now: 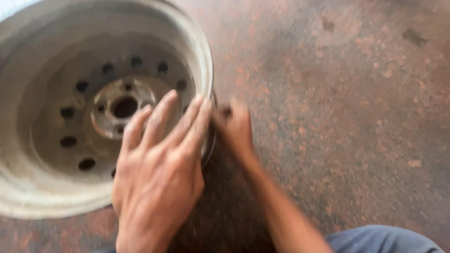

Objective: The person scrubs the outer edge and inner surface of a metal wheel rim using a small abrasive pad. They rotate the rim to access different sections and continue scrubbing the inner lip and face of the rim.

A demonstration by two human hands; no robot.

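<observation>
- Wheel rim (42,154): grey steel, lying flat on the mottled reddish floor (347,103), upper left of view, dished side up, hub (123,108) and ring of bolt holes visible.
- Your left hand (157,173): fingers spread, flat over the rim's right edge, fingertips reaching toward the hub.
- Your right hand (234,126): just outside the rim's right edge, fingers curled; blurred, can't tell whether it pinches anything.
- Hands nearly touching each other.
- Blue-clad knee (379,240) at the bottom right.
</observation>
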